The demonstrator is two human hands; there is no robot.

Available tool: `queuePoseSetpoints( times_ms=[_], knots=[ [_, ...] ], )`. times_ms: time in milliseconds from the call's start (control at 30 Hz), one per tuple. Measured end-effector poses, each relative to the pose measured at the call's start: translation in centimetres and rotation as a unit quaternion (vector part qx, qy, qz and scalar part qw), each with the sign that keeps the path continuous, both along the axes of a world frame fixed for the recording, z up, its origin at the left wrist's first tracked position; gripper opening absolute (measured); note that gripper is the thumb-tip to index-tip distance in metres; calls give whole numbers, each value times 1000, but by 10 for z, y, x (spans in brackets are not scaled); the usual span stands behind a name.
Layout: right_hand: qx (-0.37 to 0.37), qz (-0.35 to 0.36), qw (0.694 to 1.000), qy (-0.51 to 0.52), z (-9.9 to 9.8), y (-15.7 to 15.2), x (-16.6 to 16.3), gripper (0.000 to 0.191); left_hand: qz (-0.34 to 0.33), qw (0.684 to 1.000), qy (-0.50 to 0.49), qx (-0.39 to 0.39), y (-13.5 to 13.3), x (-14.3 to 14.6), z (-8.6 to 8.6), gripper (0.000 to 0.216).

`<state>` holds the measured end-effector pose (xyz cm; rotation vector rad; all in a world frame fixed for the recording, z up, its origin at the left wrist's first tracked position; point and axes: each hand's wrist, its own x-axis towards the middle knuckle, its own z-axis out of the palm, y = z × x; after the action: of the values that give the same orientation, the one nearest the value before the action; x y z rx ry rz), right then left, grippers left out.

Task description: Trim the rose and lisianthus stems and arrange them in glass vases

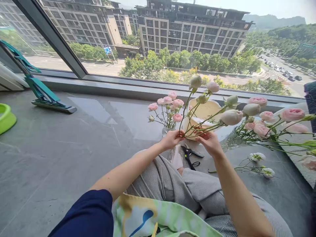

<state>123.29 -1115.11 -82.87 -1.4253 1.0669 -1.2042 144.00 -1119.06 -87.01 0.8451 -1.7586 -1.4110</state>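
Note:
My left hand and my right hand are both closed on the lower ends of a small bunch of rose stems. The stems fan up and to the right, ending in pale pink and cream buds. Just behind the hands stands a small glass vase with several pink roses in it. Behind the stems stands a cream bucket. Black pruning shears lie on the floor below my hands, by my foot.
More pink roses lie heaped on the floor to the right, with loose white flowers nearer me. A teal floor mop and a green bowl stand at the left. A large window runs along the back.

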Motion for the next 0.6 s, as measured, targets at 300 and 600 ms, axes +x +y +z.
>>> queuePoseSetpoints(
  times_ms=[300,600],
  knots=[
    [-31,-39,997,54,-22,11,30,28,16,986,-115,-118,0,18,-9,11],
    [-72,-99,991,47,-32,5,20,17,50,976,-194,-86,-36,66,-16,22]
  ],
)
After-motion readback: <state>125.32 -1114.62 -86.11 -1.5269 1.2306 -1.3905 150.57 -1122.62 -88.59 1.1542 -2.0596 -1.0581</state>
